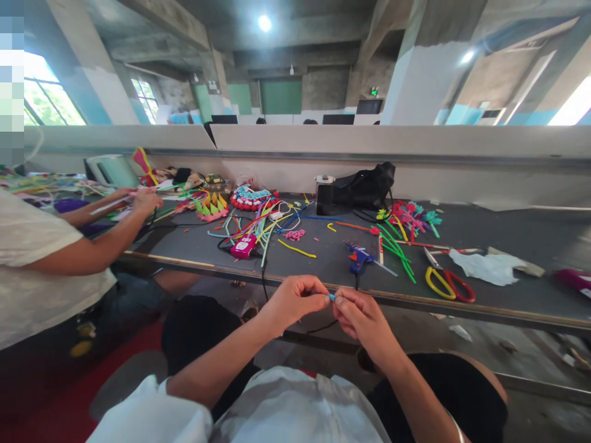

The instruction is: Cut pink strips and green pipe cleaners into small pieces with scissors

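Note:
My left hand (295, 298) and my right hand (357, 314) meet in front of the table edge, both pinched on a small blue piece (331, 297) held between their fingertips. It looks like a short bit of pipe cleaner, mostly hidden by the fingers. Just beyond my hands on the dark table (508, 227) lies a blue glue gun (360, 256), with scissors (446, 280) that have yellow and red handles to its right. Loose pipe cleaners (258, 227) in many colours lie scattered farther back.
Another person sits at the left, their hands (141, 200) working on a stick. A pink device (243, 246), a black bag (369, 184), green-stemmed pipe-cleaner flowers (406, 221) and crumpled white paper (484, 267) lie on the table. A low partition wall (369, 141) runs behind.

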The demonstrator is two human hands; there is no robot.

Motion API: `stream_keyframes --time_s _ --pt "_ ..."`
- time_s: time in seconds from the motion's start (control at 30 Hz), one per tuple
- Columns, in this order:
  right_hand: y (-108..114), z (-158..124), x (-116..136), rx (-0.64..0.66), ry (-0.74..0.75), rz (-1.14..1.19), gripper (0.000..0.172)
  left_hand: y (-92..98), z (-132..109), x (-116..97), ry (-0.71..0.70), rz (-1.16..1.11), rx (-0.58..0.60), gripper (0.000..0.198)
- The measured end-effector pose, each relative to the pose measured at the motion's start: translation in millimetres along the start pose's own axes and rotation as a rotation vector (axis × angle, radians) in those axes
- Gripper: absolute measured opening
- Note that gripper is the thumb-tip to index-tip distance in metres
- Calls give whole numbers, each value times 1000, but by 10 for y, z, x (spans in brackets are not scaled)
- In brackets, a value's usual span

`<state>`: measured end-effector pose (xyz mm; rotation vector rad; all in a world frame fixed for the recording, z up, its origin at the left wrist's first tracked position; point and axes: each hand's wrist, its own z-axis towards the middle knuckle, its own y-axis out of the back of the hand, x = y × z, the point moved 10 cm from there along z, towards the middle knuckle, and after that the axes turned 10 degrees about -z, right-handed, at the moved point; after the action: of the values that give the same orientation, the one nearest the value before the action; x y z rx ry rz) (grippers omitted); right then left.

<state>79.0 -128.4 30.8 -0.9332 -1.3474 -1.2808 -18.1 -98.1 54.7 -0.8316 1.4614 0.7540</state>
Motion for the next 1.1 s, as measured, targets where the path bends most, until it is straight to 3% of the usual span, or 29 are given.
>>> stream_keyframes --time_s 0.2,0.37,0.7,0.93,1.1 --pt "113 -149 416 -275 309 -410 28 9 -41 50 40 -127 -26 24" --pt "72 -237 564 -370 432 -537 25 -16 -71 45 19 -226 -18 25" --pt "41 -301 668 -413 529 -645 26 -8 -98 -8 -9 -250 -26 24" --pt "-41 -368 785 -461 727 -879 27 2 -110 41 39 -359 -38 21" --pt "-12 -312 765 -360 693 -826 28 1 -108 15 32 -343 -22 23"
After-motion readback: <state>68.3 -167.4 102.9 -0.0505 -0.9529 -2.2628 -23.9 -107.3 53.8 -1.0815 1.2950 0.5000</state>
